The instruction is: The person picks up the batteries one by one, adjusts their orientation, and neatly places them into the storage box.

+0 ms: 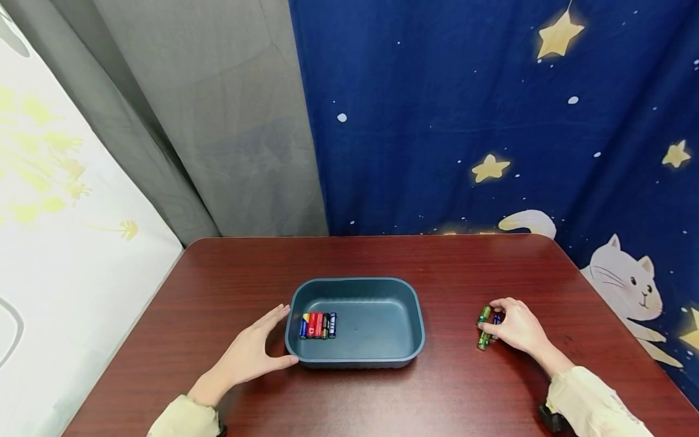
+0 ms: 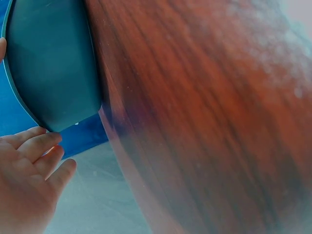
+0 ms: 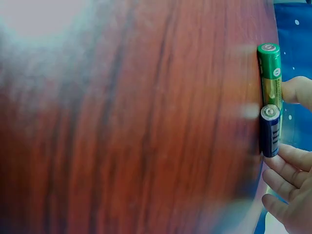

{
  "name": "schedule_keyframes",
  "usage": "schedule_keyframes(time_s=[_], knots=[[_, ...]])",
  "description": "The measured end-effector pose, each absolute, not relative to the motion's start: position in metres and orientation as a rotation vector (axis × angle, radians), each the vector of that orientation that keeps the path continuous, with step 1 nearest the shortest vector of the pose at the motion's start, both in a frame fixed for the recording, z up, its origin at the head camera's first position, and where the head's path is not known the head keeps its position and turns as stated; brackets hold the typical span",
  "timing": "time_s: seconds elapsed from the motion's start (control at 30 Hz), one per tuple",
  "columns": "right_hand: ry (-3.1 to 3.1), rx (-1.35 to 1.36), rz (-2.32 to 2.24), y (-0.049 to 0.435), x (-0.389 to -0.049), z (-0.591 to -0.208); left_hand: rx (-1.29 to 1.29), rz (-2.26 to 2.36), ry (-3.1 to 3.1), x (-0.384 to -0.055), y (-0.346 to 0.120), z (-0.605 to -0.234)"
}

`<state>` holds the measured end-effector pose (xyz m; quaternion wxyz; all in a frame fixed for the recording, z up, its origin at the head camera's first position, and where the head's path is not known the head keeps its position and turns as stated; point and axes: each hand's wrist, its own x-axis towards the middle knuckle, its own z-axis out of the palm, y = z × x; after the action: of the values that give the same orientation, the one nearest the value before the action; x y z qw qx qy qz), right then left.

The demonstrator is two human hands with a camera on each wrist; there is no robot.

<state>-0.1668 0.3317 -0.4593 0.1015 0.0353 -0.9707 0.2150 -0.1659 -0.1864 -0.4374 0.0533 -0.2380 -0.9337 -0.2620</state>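
Resting against the left end of the blue-green tray in the head view, the left hand spreads its thumb and fingers wide, the fingertips at the rim and the thumb near the front corner; it has hold of nothing. Inside the tray, toward its left wall, a row of batteries lies side by side, their lettering too small to read. Well to the right of the tray, the right hand bends over loose batteries on the dark red table, thumb and fingers closing the gap around them. The thumb crosses the green there, so whether one or two green pieces lie under it is hard to say. The lower picture edge cuts off both sleeves.

In the left wrist view, the tray's outer wall hides its inside. Fingertips touch the rim, while the thumb is cropped to a tip at the left edge.

In the right wrist view, the thumb touches a green battery and the index finger meets the lower end of a blue battery, which partly covers the green one. The two are pinched between them, how firmly cannot be told; the palm is cut off.
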Motion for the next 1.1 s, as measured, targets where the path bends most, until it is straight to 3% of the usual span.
schedule_keyframes(time_s=[0.67, 1.1], knots=[[-2.83, 0.135, 0.691, 0.321, -0.176, -0.445, -0.715, -0.79, -2.858, -0.165, -0.186, -0.436], [-2.686, 0.279, 0.823, 0.266, -0.201, -0.4, -0.714, -0.798, -2.857, -0.165, -0.185, -0.435]])
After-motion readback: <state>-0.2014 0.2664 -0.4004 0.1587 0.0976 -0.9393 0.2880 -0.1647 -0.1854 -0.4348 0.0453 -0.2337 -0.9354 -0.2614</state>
